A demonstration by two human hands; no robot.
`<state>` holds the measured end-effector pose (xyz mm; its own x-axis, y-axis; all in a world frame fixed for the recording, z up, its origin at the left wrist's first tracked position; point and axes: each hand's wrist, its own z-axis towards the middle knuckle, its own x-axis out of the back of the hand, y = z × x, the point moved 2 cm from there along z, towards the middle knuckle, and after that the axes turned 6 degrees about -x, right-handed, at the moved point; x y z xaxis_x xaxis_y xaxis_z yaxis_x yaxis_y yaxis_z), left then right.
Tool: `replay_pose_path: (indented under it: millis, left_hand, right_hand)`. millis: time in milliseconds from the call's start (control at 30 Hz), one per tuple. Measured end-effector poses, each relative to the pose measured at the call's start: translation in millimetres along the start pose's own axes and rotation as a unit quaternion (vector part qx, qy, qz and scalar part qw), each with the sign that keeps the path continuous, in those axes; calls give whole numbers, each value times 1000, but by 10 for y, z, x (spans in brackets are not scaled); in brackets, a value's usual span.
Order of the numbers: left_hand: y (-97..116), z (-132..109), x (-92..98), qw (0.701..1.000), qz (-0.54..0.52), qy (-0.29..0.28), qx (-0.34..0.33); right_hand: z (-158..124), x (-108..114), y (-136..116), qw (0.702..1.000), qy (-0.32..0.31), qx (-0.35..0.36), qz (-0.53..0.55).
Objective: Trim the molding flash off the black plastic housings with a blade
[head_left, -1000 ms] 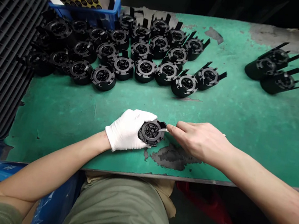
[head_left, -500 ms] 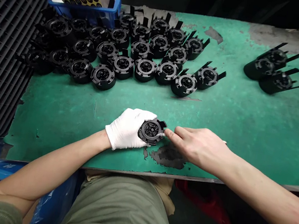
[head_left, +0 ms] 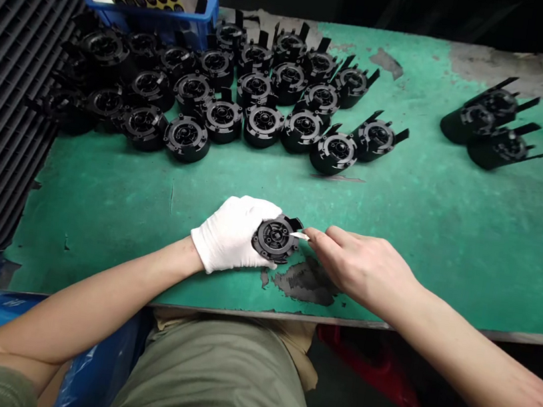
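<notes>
My left hand (head_left: 235, 235), in a white glove, is wrapped round a black round plastic housing (head_left: 274, 237). The housing's ringed end faces up, and a dark tab sticks out at its upper right. Ungloved, my right hand (head_left: 361, 262) pinches a small pale pointed blade (head_left: 300, 236). The blade's tip reaches the right side of the housing's ringed face; whether it touches is too small to tell. Its handle, if any, is hidden in my fingers.
Several similar black housings (head_left: 264, 121) stand in a cluster at the back left, and more (head_left: 499, 148) at the right. A blue bin (head_left: 200, 22) holds cards and a sticker sheet. A dark ribbed panel (head_left: 4, 92) borders the green table (head_left: 402, 208) on the left.
My right hand has shifted slightly right and its fingers have turned, so the pale blade now shows more clearly across the housing's right side. My left hand keeps its hold on the housing.
</notes>
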<state>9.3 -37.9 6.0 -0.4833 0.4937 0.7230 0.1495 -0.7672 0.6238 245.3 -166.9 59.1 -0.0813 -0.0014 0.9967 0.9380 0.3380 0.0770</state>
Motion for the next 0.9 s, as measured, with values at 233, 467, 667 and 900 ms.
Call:
replay_pose_path:
  millis: [233, 467, 667, 900]
  left_hand:
    - [17, 13, 2, 1000, 20, -11, 13]
    - [36, 29, -5, 999, 5, -25, 30]
    - [29, 29, -8, 999, 10, -24, 30]
    - [43, -43, -12, 997, 76, 15, 19]
  right_hand:
    - [-56, 49, -132, 999, 16, 20, -32]
    - [-68, 112, -192, 997, 10, 38, -74]
    - [-68, 74, -172, 996, -18, 51, -66]
    - [-58, -35, 2, 992, 73, -45, 91]
